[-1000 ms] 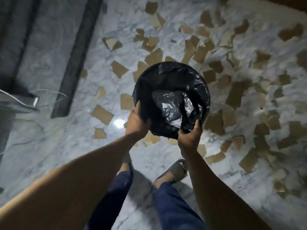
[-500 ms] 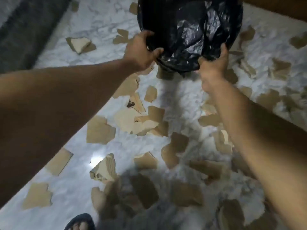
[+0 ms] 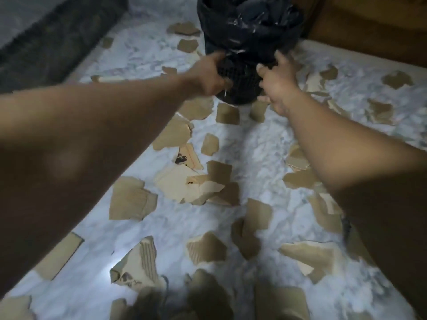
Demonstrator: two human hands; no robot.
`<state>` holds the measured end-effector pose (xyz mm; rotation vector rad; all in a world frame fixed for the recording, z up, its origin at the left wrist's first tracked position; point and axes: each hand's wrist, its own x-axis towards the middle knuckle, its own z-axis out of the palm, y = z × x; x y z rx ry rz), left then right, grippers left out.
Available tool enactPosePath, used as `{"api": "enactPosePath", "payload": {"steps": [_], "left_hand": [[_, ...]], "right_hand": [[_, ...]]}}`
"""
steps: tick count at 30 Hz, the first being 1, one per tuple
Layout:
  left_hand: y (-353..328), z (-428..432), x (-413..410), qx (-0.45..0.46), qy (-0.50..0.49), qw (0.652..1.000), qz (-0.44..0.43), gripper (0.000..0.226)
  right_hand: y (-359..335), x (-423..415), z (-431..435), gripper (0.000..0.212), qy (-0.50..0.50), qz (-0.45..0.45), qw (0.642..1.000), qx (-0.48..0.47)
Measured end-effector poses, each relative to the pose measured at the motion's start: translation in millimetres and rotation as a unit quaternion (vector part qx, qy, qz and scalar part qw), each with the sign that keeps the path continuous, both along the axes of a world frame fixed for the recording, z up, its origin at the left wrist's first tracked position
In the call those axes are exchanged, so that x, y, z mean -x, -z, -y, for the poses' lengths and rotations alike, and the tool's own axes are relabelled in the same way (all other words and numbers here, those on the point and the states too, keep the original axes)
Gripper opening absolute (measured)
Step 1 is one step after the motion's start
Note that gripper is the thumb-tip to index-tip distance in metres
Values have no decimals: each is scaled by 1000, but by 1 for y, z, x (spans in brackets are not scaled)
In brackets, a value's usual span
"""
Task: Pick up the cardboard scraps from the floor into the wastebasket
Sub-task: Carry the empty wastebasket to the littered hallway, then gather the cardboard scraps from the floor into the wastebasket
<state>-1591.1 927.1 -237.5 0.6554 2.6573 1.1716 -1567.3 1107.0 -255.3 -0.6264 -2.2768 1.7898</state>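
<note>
The wastebasket, black mesh lined with a black plastic bag, stands on the white marble floor at the top centre. My left hand grips its left side just under the bag's edge. On the other side, my right hand lies against the basket with thumb and fingers spread; the blur hides how firmly it touches. Several torn brown cardboard scraps lie scattered over the floor in front of the basket, one cluster between my arms, and more around it.
A dark strip runs along the floor's left edge. Brown wooden furniture stands at the top right behind the basket. More scraps lie near the bottom, where a dark shadow falls.
The basket went from being held up in both hands to standing on the floor farther ahead. My hands slid from its rim to its sides, and my right fingers have spread.
</note>
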Motion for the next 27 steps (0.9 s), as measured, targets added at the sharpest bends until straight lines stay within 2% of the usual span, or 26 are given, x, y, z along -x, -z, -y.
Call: {"api": "enactPosePath", "payload": {"steps": [2,5,7,9,11,13,15,17,19,20,22,24,26,27], "left_hand": [[20,10,-27,105,25,994,11,57],[66,33,-76,241,38,968,61,66],[93,50,-118,280,42,954,96,62],[115,64,-162,305,46,943,124,57],[133,74,-200,324,72,932,142,61],[144,82,-222,349,130,911,174,75],[149,94,-234,387,182,886,178,93],[151,110,-243,428,213,869,130,119],[157,125,-254,469,250,845,63,140],[161,131,-259,482,262,835,32,143],[167,139,-265,486,252,837,-5,130],[172,143,-262,450,209,868,-20,102],[172,143,-252,403,133,905,24,75],[170,140,-247,383,92,918,52,63]], "right_hand": [[20,-21,9,48,3,21,999,-50],[67,-73,29,41,-75,161,977,-121],[96,-117,43,42,-147,239,948,-151],[108,-165,61,35,-213,278,912,-216],[112,-207,79,22,-308,320,854,-270],[114,-235,96,37,-398,366,782,-310],[117,-254,111,63,-411,383,745,-359],[124,-271,123,85,-378,372,744,-406],[130,-282,131,85,-360,341,753,-433],[134,-284,133,84,-351,330,762,-434],[138,-282,134,78,-340,322,776,-423],[140,-276,132,57,-331,292,777,-448],[141,-272,129,31,-302,252,782,-484],[141,-269,126,26,-280,237,792,-488]]}}
